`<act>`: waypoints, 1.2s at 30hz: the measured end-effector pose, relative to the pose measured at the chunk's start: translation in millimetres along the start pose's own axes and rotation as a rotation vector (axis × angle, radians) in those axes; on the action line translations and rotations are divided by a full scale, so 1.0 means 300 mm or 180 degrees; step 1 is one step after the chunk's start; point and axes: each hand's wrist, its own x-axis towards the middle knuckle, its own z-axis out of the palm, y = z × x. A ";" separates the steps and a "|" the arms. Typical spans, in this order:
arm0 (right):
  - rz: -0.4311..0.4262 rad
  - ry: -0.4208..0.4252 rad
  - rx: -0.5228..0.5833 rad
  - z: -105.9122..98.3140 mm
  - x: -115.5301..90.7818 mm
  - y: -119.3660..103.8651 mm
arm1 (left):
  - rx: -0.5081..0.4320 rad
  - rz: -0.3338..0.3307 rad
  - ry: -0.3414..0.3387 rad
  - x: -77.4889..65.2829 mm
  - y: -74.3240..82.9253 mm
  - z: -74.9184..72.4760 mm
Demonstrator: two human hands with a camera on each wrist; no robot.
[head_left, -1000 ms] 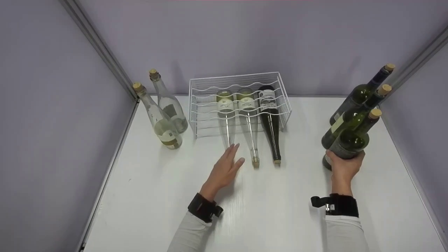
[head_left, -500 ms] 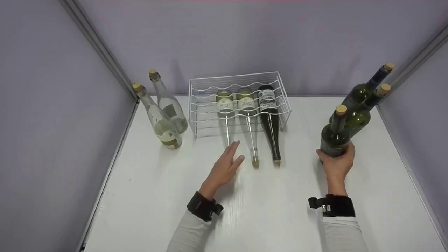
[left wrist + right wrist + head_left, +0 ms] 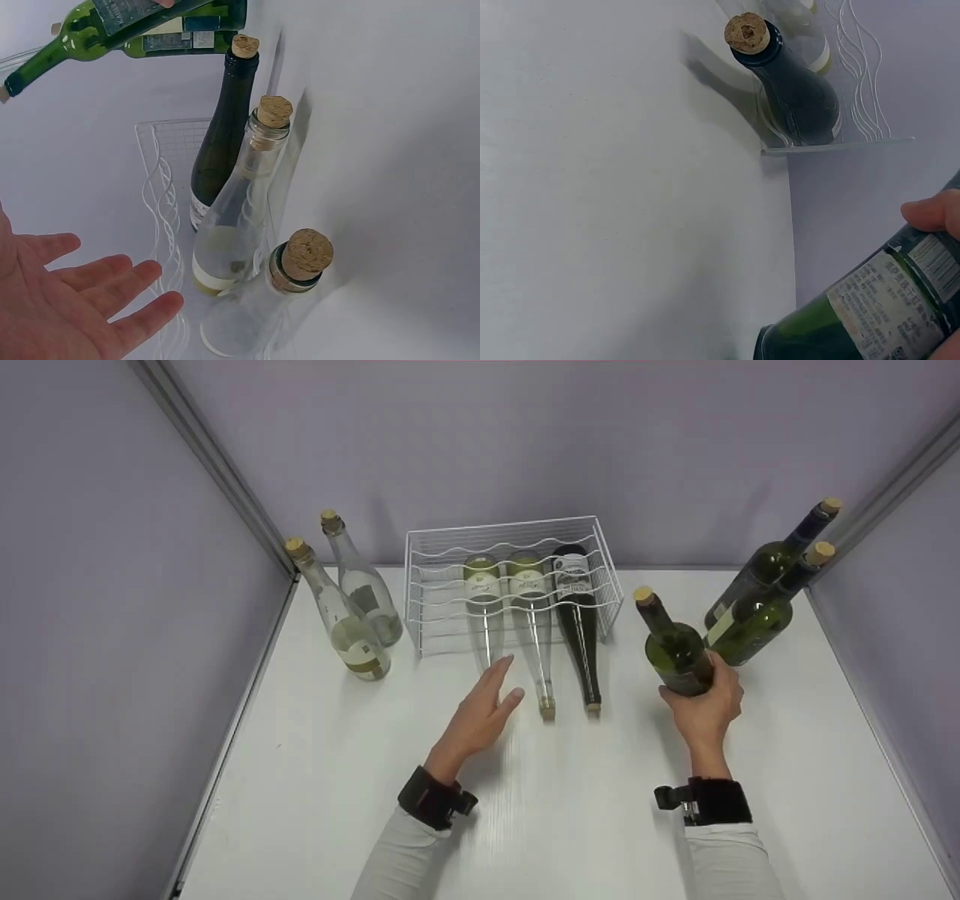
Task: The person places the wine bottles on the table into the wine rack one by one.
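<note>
My right hand (image 3: 706,709) grips a corked green wine bottle (image 3: 675,649) around its body, to the right of the wire rack. The bottle tilts, its neck leaning left in the head view; its label (image 3: 889,307) shows beside my thumb in the right wrist view. A white wire rack (image 3: 502,524) holds two clear bottles (image 3: 529,615) and a dark bottle (image 3: 576,622), lying with corks towards me. Near the left clear bottle's neck, my left hand (image 3: 480,712) has its fingers extended and holds nothing; its fingertips cover that bottle's cork end in the head view.
Two more corked green bottles (image 3: 754,619) stand at the right, close to the side wall. On the left, two corked clear bottles (image 3: 349,637) stand beside the rack. Grey panels (image 3: 495,442) enclose the white table (image 3: 585,810) at back and sides.
The green bottle in my right hand has moved left, away from the two standing green ones, and its neck has swung leftward. My left hand has shifted only slightly forward.
</note>
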 end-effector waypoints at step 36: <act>-0.2091 -0.0697 -0.1081 0.093 -0.056 -0.067 | 0.0294 0.0384 -0.0393 0.075 0.055 -0.002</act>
